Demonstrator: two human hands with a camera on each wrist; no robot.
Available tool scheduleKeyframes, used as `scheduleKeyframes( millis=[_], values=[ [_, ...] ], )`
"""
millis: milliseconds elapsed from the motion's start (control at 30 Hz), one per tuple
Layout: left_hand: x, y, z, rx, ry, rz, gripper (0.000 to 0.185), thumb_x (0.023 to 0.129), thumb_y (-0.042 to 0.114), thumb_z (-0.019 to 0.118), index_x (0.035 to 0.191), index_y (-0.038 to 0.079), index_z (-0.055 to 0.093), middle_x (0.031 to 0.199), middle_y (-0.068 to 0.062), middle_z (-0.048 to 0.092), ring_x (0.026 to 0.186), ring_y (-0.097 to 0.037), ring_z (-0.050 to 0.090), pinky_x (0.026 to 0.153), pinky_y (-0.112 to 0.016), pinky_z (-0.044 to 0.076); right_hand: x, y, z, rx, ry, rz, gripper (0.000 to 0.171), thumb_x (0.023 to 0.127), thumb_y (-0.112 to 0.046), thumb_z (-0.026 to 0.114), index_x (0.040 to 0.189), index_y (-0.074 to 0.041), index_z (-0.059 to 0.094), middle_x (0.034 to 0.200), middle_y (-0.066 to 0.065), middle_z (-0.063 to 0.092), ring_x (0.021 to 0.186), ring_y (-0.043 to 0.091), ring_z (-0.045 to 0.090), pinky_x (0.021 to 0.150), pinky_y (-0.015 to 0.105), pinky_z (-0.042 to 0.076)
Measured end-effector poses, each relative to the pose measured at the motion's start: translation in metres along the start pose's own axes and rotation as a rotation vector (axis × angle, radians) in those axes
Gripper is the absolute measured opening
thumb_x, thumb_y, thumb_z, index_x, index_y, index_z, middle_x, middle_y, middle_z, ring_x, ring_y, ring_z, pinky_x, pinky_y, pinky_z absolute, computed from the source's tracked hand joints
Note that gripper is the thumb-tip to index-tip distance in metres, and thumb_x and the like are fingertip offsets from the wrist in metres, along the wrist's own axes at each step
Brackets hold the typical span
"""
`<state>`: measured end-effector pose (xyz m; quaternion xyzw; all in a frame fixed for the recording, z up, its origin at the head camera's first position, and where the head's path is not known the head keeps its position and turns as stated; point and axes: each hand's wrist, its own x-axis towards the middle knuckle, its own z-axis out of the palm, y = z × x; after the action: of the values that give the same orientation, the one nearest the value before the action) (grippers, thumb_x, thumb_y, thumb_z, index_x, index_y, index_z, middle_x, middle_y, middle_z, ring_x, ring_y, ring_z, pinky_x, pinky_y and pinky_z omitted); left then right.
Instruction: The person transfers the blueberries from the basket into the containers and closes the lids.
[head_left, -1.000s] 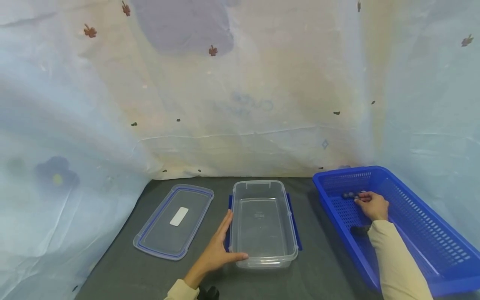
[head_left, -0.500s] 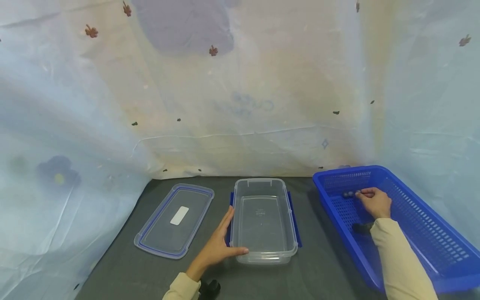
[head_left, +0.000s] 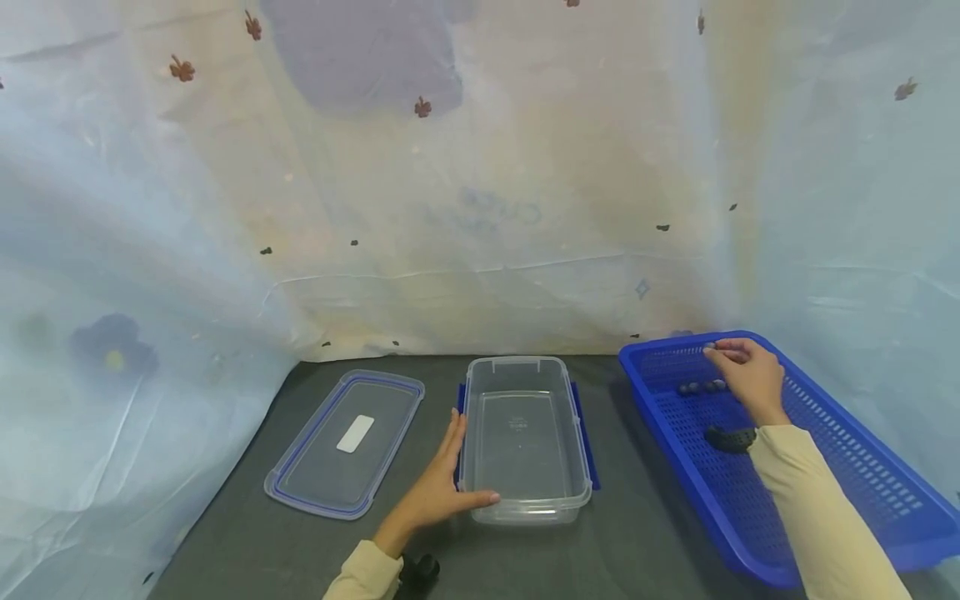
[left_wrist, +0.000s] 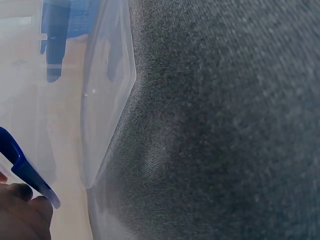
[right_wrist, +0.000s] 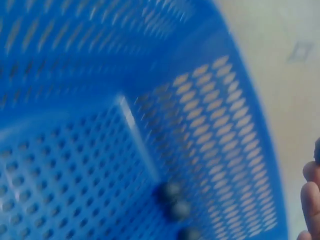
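Note:
My right hand (head_left: 750, 377) pinches a small dark ball (head_left: 709, 346) between thumb and fingertips, level with the far rim of the blue basket (head_left: 678, 492). Below it, several similar dark balls (right_wrist: 178, 210) lie in a row on the basket floor, close to its end wall. A clear plastic food container (head_left: 525, 446), its blue side latches hanging down, stands without its lid in the middle. My left hand (head_left: 435, 492) rests against its left side, fingers straight along the wall, thumb at the near left corner. In the left wrist view those fingers sit beside a blue latch (left_wrist: 30, 172).
A clear lid (head_left: 348, 442) with a blue seal and a white label lies flat on the dark cloth (head_left: 247, 533), left of the container. A patterned curtain (head_left: 480, 183) hangs behind and to both sides. The basket stands at the right, next to the curtain.
My right hand has risen from the row of balls to the height of the basket's far rim, carrying one ball. My left hand stays at the container.

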<state>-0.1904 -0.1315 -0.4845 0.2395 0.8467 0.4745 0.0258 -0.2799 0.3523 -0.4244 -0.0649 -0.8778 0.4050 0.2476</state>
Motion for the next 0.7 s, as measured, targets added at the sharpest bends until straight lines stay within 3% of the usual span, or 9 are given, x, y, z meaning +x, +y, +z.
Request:
scheduleKeyframes(
  millis=[133, 233, 433, 700],
  values=[
    [0.000, 0.002, 0.001, 0.000, -0.008, -0.024, 0.126, 0.072, 0.043, 0.084, 0.155, 0.007, -0.004, 0.160, -0.011, -0.011, 0.144, -0.031, -0.002, 0.111, -0.058, 0.010, -0.001, -0.022, -0.004, 0.034, -0.001, -0.037, 0.042, 0.090, -0.037, 0.069, 0.112, -0.001, 0.066, 0.088, -0.009, 0.069, 0.077, -0.008, 0.054, 0.071, 0.024, 0.042],
    [0.001, 0.003, 0.002, 0.000, -0.005, -0.033, 0.128, 0.071, 0.043, 0.085, 0.155, 0.008, -0.005, 0.160, -0.011, -0.011, 0.144, -0.032, -0.002, 0.110, -0.059, 0.011, -0.001, -0.039, -0.005, 0.092, -0.020, -0.070, 0.041, 0.090, -0.036, 0.069, 0.112, -0.001, 0.066, 0.084, -0.025, 0.060, 0.077, -0.010, 0.053, 0.070, 0.019, 0.041],
    [0.004, 0.003, 0.004, 0.013, 0.011, -0.032, 0.130, 0.069, 0.046, 0.085, 0.156, 0.010, -0.004, 0.161, -0.011, -0.010, 0.144, -0.033, 0.000, 0.109, -0.060, 0.012, -0.004, -0.079, -0.003, 0.194, -0.056, -0.107, 0.040, 0.090, -0.033, 0.070, 0.112, 0.000, 0.065, 0.090, -0.019, 0.064, 0.085, -0.002, 0.057, 0.071, 0.018, 0.043],
    [0.008, 0.006, 0.007, 0.006, 0.011, -0.012, 0.129, 0.069, 0.045, 0.086, 0.156, 0.009, -0.003, 0.160, -0.011, -0.011, 0.144, -0.034, -0.001, 0.109, -0.060, 0.013, -0.010, -0.128, 0.009, 0.238, -0.122, -0.227, 0.035, 0.090, -0.026, 0.071, 0.113, 0.001, 0.066, 0.099, -0.003, 0.068, 0.088, 0.000, 0.058, 0.070, 0.018, 0.046]
  ],
)
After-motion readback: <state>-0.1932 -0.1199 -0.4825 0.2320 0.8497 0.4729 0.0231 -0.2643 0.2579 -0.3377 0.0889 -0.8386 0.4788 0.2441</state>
